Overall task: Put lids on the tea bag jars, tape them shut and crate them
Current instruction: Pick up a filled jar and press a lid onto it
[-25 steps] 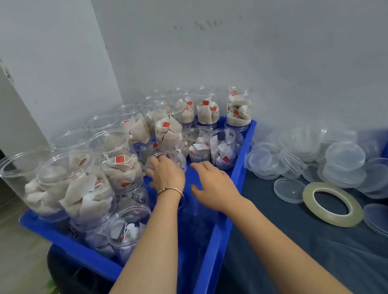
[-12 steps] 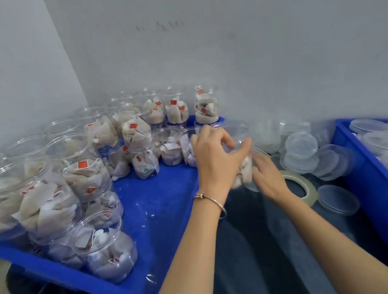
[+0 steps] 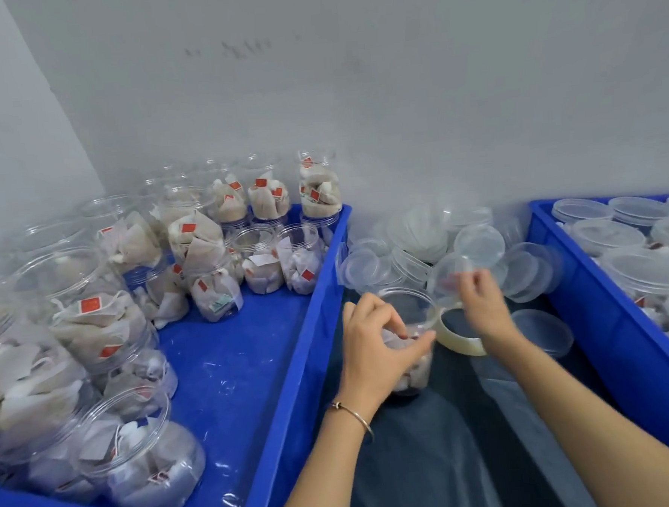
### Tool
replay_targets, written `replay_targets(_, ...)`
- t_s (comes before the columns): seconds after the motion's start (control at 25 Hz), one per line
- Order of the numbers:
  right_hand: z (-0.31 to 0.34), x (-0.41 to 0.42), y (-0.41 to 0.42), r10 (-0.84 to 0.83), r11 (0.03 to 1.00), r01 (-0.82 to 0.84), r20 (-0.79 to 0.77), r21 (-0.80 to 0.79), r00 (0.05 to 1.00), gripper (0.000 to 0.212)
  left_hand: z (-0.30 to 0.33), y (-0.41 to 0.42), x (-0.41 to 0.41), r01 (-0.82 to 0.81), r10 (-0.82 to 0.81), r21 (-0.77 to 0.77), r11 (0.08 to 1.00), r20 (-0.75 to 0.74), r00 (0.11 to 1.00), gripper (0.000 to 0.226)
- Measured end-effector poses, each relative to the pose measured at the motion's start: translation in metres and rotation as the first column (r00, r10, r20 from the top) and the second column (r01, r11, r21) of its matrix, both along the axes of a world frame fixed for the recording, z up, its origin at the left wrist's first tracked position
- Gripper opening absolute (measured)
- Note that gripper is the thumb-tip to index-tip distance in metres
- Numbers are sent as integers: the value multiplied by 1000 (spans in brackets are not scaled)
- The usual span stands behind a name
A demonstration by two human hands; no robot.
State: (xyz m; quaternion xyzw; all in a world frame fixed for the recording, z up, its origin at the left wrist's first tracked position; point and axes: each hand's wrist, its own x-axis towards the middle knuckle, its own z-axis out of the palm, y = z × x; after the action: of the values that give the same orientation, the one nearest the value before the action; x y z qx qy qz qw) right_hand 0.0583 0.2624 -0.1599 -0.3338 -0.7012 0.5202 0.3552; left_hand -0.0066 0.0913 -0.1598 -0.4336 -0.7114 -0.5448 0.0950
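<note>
My left hand grips a clear jar of tea bags that stands open on the dark cloth between the two crates. My right hand pinches a clear lid, held tilted just above and right of the jar's mouth. A roll of tape lies flat on the cloth beside the jar, partly under my right wrist. The blue crate on the left holds several open jars of tea bags.
A heap of loose clear lids lies against the wall behind the jar. One lid lies alone on the cloth. A second blue crate at the right holds several lidded jars. Grey walls close the back and left.
My left hand lifted the jar out of the left crate and set it on the cloth. My right hand picked a lid from the heap and brought it over the jar.
</note>
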Motion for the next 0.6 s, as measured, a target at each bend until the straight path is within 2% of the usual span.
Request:
replay_targets(0.04, 14, 7, 6, -50, 987, 33, -107, -156, 993, 17, -5, 2, 6, 90, -90, 22, 996, 31, 995, 36)
replay_targets(0.08, 25, 15, 12, -50, 964, 10, -146, -267, 988, 16, -10, 4, 14, 166, -169, 41, 985, 68, 983, 35)
replay_targets(0.2, 47, 40, 15, 108, 886, -141, -99, -442, 989, 17, -19, 17, 38, 232, -243, 84, 969, 163, 956, 32)
replay_targets(0.24, 49, 47, 13, 180, 886, -179, -39, -429, 983, 19, -20, 21, 43, 214, -230, 100, 972, 201, 952, 42)
replay_targets(0.32, 52, 52, 2, 299, 932, -255, 146, -259, 943, 21, -22, 27, 49, 218, -235, 86, 972, 347, 908, 91)
replay_targets(0.4, 57, 50, -7, 275, 952, -304, 343, 35, 898, 30, -23, 32, 52, 304, -294, 60, 951, 480, 826, 124)
replay_targets(0.48, 65, 45, -22, 200, 876, -383, 504, 292, 840, 41, -24, 36, 54, 321, -309, 74, 944, 540, 783, 132)
replay_targets(0.56, 63, 42, -39, 123, 799, -451, 627, 397, 769, 39, -26, 41, 51, 293, -270, 48, 955, 549, 791, 128)
replay_targets(0.6, 57, 40, -48, 24, 764, -455, 684, 458, 729, 38, -27, 42, 46, 279, -231, -14, 960, 521, 822, 126)
